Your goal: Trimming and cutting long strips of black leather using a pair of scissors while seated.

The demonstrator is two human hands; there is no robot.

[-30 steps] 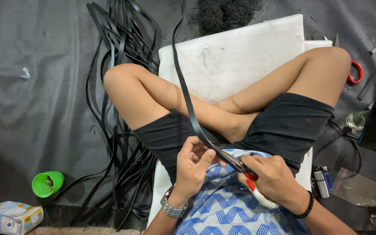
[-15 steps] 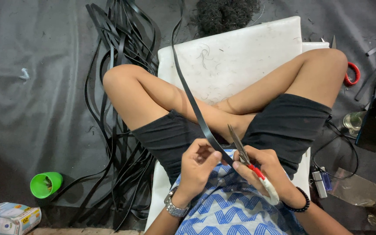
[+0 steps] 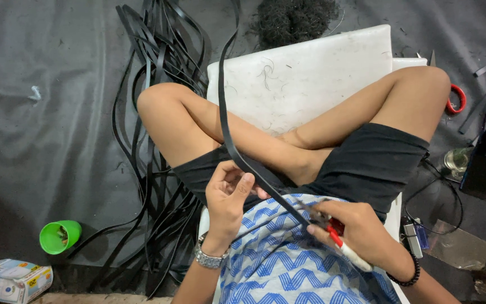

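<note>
We are cutting a black strip in our lap.
Our left hand is pinching it taut so the scissors, gripped by our right hand, are biting cleanly.

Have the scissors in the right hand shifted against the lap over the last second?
Yes. The scissors stuck up toward the black shorts half a second ago; now they lie flatter along the black strip over the blue patterned shirt.
</note>
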